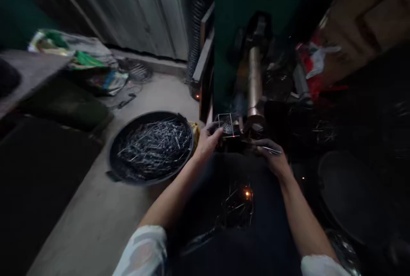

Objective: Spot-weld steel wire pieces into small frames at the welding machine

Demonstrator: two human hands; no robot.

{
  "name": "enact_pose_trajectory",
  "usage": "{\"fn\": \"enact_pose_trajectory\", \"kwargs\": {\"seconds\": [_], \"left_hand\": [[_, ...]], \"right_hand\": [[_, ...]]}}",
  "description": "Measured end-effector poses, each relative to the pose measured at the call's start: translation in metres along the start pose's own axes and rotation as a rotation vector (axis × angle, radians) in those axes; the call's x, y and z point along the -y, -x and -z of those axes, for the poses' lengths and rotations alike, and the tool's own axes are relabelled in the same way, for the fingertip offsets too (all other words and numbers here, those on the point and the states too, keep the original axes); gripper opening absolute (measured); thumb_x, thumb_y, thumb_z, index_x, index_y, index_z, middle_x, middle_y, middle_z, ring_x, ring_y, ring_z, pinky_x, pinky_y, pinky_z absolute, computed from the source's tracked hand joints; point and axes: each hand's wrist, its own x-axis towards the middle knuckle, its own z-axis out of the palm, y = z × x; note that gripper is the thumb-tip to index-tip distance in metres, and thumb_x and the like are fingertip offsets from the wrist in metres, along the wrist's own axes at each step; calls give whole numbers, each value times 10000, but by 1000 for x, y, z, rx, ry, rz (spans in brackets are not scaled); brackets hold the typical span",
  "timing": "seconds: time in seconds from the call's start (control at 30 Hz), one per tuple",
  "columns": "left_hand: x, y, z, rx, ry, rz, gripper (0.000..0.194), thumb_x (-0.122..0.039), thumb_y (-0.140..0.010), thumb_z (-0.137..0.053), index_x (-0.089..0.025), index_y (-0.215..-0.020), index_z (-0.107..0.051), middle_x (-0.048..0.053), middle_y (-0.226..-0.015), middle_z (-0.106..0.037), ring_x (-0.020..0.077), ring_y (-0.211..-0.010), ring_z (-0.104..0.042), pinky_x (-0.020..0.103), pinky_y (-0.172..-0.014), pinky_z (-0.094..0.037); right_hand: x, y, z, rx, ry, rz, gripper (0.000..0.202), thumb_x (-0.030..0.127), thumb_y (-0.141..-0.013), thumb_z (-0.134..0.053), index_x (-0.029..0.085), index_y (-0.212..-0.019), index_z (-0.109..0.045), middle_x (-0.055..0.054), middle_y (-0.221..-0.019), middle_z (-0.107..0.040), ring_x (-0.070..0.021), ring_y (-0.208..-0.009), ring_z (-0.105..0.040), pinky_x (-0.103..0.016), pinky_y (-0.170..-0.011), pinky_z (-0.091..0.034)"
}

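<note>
My left hand [209, 140] is closed, thumb and fingers pinching a thin metal wire frame [231, 123] bent into a rectangle. The frame stands up from the fingertips, just left of a metal cylinder [255, 81] on the machine. A short thin metal rod [271, 150] lies in my right hand [273, 156], whose fingers curl toward the lower end of that cylinder. Blur and dim light hide the right fingertips. On the dark lap area between my forearms lie several thin wire pieces [237, 207], with a bright orange spark beside them.
A round black tub [110, 156] full of thin metal pieces stands on the floor to the left. Behind it are printed sacks [92, 60] and a corrugated metal wall [150, 15]. The green machine [232, 15] rises ahead; cardboard boxes [368, 24] are at upper right.
</note>
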Motion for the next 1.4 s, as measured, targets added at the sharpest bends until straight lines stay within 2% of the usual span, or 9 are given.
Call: {"fn": "enact_pose_trajectory", "kwargs": {"seconds": [0.13, 0.27, 0.37, 0.47, 0.63, 0.83, 0.97, 1.1, 1.4], "left_hand": [[17, 32, 69, -192, -104, 51, 546, -486, -787, -691, -115, -1188, -689, 74, -892, -717, 176, -722, -643, 275, -645, -521], [28, 54, 144, -505, -566, 134, 606, -453, -791, -695, -91, -1271, -618, 159, -1126, -702, 281, -962, -673, 426, -887, -539], [33, 68, 166, -563, -902, 0, 723, -452, -742, -773, -104, -1338, -558, 189, -1312, -628, 338, -1200, -590, 475, -1069, -436], [34, 90, 140, -391, -931, -149, 436, -453, -887, -628, -126, -1174, -646, 134, -1157, -699, 275, -1087, -645, 409, -1002, -485], [43, 122, 42, 276, -1005, -308, 252, -373, -960, -540, -172, -1039, -669, 76, -996, -695, 199, -892, -658, 307, -813, -528], [59, 112, -43, 873, -1439, -253, 210, -132, -913, -509, -140, -1027, -685, 152, -1096, -665, 271, -1007, -642, 332, -736, -544], [58, 107, -53, 897, -1470, -228, 191, -139, -914, -516, -139, -950, -704, 153, -1055, -676, 273, -984, -661, 331, -726, -548], [44, 123, -35, 822, -1482, -234, 177, -135, -894, -524, -140, -975, -681, 148, -1031, -675, 263, -960, -666, 318, -707, -536], [62, 141, 23, 306, -1119, -139, 146, -315, -956, -526, -204, -918, -613, 58, -837, -706, 207, -786, -683, 269, -661, -445]], "right_hand": [[-18, 54, 29, 45, 185, -220, 465, 571, -764, -786, 173, -991, -705, -78, -833, -754, -191, -687, -692, -279, -645, -550], [-32, 82, 47, 300, 312, -427, 574, 640, -810, -702, 158, -1119, -672, -56, -726, -719, -136, -478, -571, -232, -446, -432], [-43, 87, 45, 382, 382, -449, 497, 592, -839, -668, 151, -1069, -654, -35, -680, -695, -131, -469, -561, -227, -457, -426], [-53, 85, 38, 305, 557, -376, 314, 469, -869, -642, 160, -926, -656, -48, -720, -709, -153, -546, -622, -243, -538, -469], [-60, 97, 30, 318, 585, -256, 216, 382, -885, -610, 173, -873, -665, -64, -777, -731, -200, -673, -686, -284, -651, -519], [-45, 122, 38, 187, 670, -135, 342, 504, -859, -561, 197, -985, -644, -88, -919, -754, -254, -798, -719, -338, -735, -529], [-33, 130, 51, 85, 737, -145, 392, 603, -860, -523, 228, -927, -616, -50, -682, -717, -252, -631, -703, -317, -614, -499], [-50, 130, 56, 72, 759, -233, 431, 617, -777, -526, 226, -932, -620, -67, -606, -699, -299, -639, -721, -333, -581, -512], [-101, 125, 62, -4, 413, -242, 584, 706, -753, -631, 201, -1045, -604, -100, -888, -771, -215, -566, -695, -305, -536, -574]]}}
